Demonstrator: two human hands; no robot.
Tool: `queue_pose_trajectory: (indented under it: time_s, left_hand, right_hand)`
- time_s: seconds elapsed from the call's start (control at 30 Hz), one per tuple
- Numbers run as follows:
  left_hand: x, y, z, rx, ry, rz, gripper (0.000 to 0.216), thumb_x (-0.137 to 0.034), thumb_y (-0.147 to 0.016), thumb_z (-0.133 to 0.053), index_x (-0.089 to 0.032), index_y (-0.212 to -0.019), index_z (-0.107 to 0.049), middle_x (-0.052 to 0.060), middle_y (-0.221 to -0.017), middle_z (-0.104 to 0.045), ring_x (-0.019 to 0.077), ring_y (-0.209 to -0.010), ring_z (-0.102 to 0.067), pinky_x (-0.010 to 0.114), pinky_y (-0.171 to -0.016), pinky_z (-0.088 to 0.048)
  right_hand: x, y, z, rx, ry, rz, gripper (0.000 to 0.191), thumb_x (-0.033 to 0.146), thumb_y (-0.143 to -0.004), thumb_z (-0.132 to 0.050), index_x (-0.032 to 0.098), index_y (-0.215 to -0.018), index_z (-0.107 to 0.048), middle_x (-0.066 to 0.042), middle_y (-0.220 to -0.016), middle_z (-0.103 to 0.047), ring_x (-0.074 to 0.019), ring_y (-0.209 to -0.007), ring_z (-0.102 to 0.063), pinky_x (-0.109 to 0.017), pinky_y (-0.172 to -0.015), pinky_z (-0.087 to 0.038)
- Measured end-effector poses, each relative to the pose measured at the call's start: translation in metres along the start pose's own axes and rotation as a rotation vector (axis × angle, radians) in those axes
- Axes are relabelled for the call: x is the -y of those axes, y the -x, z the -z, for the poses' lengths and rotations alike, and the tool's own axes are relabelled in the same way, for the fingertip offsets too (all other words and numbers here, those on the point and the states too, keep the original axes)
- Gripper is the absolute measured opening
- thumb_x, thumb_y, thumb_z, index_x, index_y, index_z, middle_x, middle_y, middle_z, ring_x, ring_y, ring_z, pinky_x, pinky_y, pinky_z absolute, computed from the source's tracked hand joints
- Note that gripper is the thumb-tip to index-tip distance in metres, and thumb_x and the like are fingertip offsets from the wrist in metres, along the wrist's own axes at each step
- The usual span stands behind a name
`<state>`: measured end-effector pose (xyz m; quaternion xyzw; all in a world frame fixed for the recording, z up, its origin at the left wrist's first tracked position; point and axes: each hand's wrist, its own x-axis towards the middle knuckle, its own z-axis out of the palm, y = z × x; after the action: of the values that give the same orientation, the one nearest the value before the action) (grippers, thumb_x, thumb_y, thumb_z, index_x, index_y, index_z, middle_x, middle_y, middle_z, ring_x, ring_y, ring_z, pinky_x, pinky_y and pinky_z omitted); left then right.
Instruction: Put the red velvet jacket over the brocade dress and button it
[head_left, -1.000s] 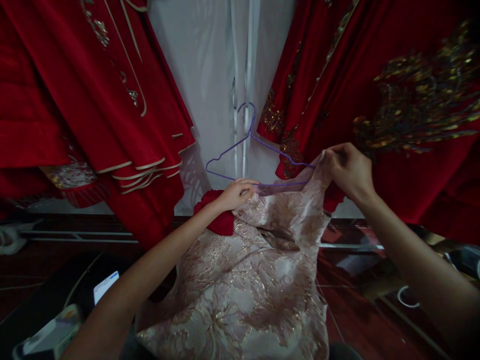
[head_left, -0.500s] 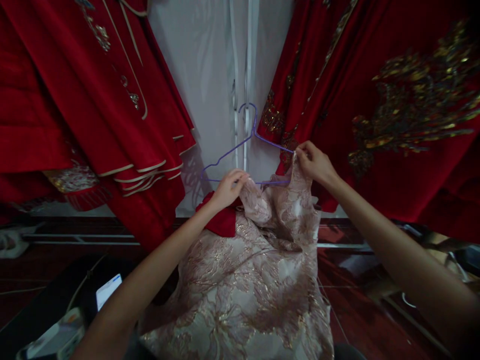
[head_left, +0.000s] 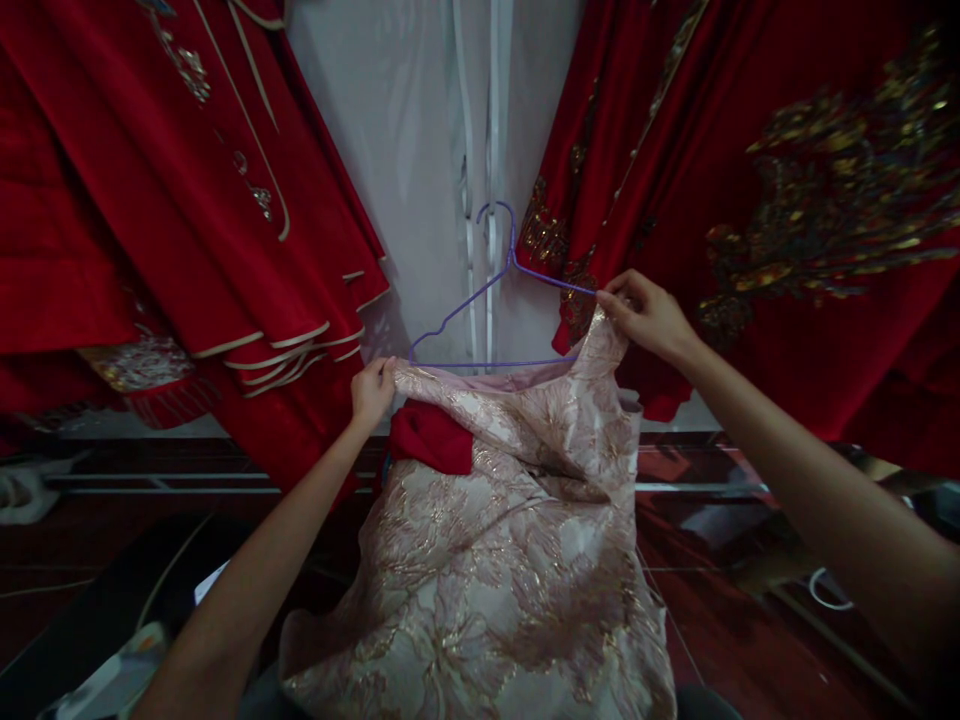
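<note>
A pale pink brocade dress (head_left: 480, 560) with gold floral patterning spreads across the lower middle. My left hand (head_left: 373, 392) is closed on its left shoulder strap, by the left end of a purple wire hanger (head_left: 472, 296). At the other side my right hand (head_left: 651, 312) pinches the right strap together with the hanger's sloping arm. The hanger's right end is hidden behind the strap and hand. Its hook points up in front of the pale doors. A piece of plain red cloth (head_left: 431, 438) lies over the dress below the left strap.
Red garments with beige edging (head_left: 277, 290) hang at left. Red garments with gold embroidery (head_left: 795, 210) hang at right. White cabinet doors (head_left: 390, 130) stand between them. A white device (head_left: 120, 670) sits on a dark surface at lower left, and dark red tiles (head_left: 697, 620) cover the floor.
My left hand has moved left with the strap, stretching the dress neckline along the hanger's bottom bar. My right hand has shifted slightly right, still gripping its strap.
</note>
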<state>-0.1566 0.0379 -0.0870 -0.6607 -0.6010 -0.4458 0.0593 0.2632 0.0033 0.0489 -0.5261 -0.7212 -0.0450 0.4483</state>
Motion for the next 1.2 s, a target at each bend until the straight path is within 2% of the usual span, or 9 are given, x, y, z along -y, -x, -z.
queue_pose_trajectory:
  time_s: [0.4,0.6,0.8,1.03,1.2]
  left_hand:
    - [-0.004,-0.007,0.004,0.025,0.081,-0.015,0.040,-0.043,-0.089,-0.035,-0.017,-0.089,-0.066,0.006,-0.082,-0.069,0.0171,-0.071,-0.062,0.022,-0.060,-0.039]
    - [0.004,-0.001,0.005,0.015,0.043,-0.020,0.040,-0.043,-0.089,-0.036,-0.018,-0.090,-0.066,0.006,-0.077,-0.069,0.0174,-0.070,-0.061,0.022,-0.060,-0.038]
    - [0.001,-0.004,0.005,0.025,0.012,-0.042,0.042,-0.044,-0.090,-0.034,-0.018,-0.090,-0.067,0.006,-0.080,-0.069,0.0173,-0.070,-0.061,0.023,-0.060,-0.037]
    - [0.006,-0.003,0.005,0.048,-0.066,0.018,0.040,-0.044,-0.088,-0.037,-0.018,-0.091,-0.068,0.009,-0.076,-0.069,0.0186,-0.065,-0.061,0.024,-0.057,-0.035]
    - [-0.011,-0.013,0.009,0.029,0.012,0.005,0.040,-0.044,-0.089,-0.038,-0.019,-0.091,-0.068,0.007,-0.080,-0.070,0.0180,-0.067,-0.061,0.024,-0.058,-0.036]
  right_hand:
    - [-0.003,0.000,0.002,-0.001,-0.004,0.019,0.029,0.051,-0.080,-0.051,0.022,-0.087,-0.055,-0.003,-0.071,-0.058,-0.0164,-0.061,-0.052,-0.028,-0.056,-0.039]
    - [-0.002,0.001,0.002,-0.001,-0.003,0.021,0.030,0.051,-0.080,-0.051,0.022,-0.086,-0.055,-0.003,-0.072,-0.059,-0.0167,-0.063,-0.053,-0.028,-0.057,-0.039]
    - [-0.002,0.001,0.003,-0.001,0.003,0.024,0.031,0.052,-0.080,-0.050,0.022,-0.086,-0.055,-0.003,-0.072,-0.060,-0.0171,-0.063,-0.053,-0.029,-0.057,-0.039]
    - [0.001,0.001,0.003,0.008,0.009,0.023,0.033,0.054,-0.080,-0.050,0.022,-0.086,-0.055,-0.004,-0.073,-0.061,-0.0174,-0.064,-0.054,-0.028,-0.057,-0.040]
    - [0.000,0.000,0.004,0.014,0.007,0.012,0.030,0.052,-0.080,-0.051,0.022,-0.085,-0.055,-0.003,-0.071,-0.059,-0.0169,-0.062,-0.053,-0.028,-0.056,-0.039]
